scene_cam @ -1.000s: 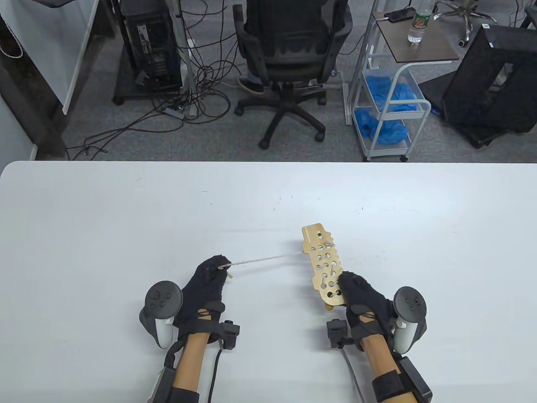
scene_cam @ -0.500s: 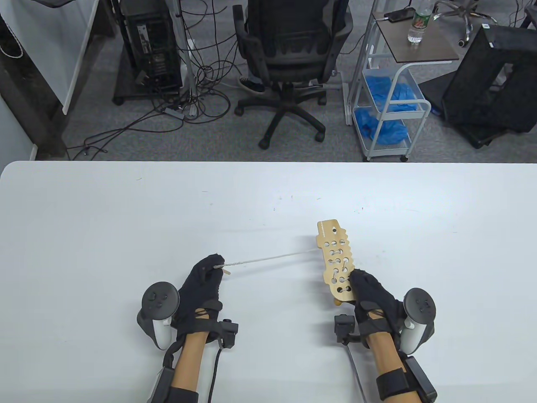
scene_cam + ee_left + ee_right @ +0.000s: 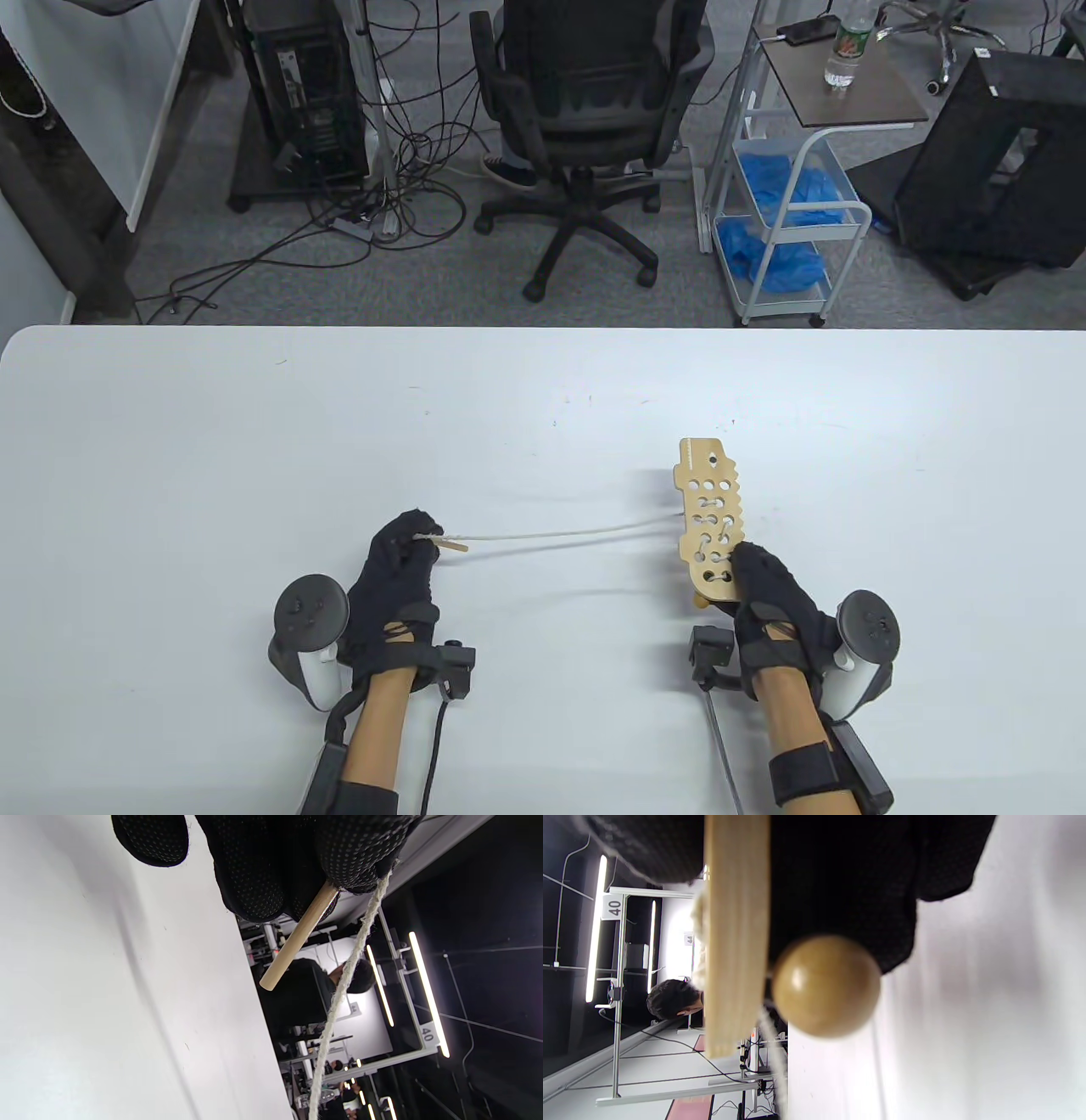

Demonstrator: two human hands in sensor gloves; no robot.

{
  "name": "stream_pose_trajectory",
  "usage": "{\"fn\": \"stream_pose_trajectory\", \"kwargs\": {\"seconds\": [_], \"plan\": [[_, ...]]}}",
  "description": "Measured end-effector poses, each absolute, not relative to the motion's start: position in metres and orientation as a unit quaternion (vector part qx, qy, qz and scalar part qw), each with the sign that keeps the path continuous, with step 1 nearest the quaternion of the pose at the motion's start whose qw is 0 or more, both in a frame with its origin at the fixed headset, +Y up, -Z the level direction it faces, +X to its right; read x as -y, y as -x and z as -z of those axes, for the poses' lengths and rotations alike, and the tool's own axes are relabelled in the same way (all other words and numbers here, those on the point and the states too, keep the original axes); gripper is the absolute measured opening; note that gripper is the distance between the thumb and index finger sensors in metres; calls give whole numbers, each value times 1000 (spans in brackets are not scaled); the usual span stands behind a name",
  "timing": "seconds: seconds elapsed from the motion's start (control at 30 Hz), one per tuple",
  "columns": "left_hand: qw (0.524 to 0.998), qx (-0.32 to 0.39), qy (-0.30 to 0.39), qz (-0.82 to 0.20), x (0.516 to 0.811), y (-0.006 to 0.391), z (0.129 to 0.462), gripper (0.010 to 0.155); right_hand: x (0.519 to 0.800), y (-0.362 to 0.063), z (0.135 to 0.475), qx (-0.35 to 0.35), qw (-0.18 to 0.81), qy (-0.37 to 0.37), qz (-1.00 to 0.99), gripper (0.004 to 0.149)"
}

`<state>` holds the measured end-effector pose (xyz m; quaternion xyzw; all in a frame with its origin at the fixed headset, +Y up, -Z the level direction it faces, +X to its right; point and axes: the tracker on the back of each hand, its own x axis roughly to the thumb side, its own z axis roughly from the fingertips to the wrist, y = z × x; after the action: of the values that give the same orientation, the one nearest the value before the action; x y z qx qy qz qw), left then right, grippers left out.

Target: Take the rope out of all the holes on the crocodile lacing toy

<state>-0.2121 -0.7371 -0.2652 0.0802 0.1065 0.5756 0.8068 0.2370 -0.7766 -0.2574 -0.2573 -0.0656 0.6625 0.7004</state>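
Observation:
The wooden crocodile lacing board (image 3: 713, 518) is held up off the white table (image 3: 254, 441) by my right hand (image 3: 768, 594), which grips its near end. Its edge (image 3: 736, 942) and a wooden ball (image 3: 826, 985) below it fill the right wrist view. A white rope (image 3: 560, 535) runs left from the board's lower holes to my left hand (image 3: 399, 564). That hand pinches the rope's end and its wooden needle (image 3: 450, 545); the needle (image 3: 297, 938) and rope (image 3: 339, 993) hang from the fingertips in the left wrist view. Rope still crosses several lower holes.
Beyond the table's far edge stand an office chair (image 3: 585, 110), a white cart with blue bags (image 3: 789, 212), a computer tower (image 3: 305, 85) and floor cables. Another person (image 3: 322, 984) shows far off in the wrist views.
My right hand has carried the board to the right and my left hand has drawn slightly left. The rope span between them is longer and now sags a little.

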Motion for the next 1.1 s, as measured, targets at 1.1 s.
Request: {"fn": "stream_pose_trajectory", "kwargs": {"seconds": [1.1], "plan": [[807, -43, -60, -585, 735, 181, 267, 43, 769, -168, 258, 12, 744, 72, -665, 46]]}}
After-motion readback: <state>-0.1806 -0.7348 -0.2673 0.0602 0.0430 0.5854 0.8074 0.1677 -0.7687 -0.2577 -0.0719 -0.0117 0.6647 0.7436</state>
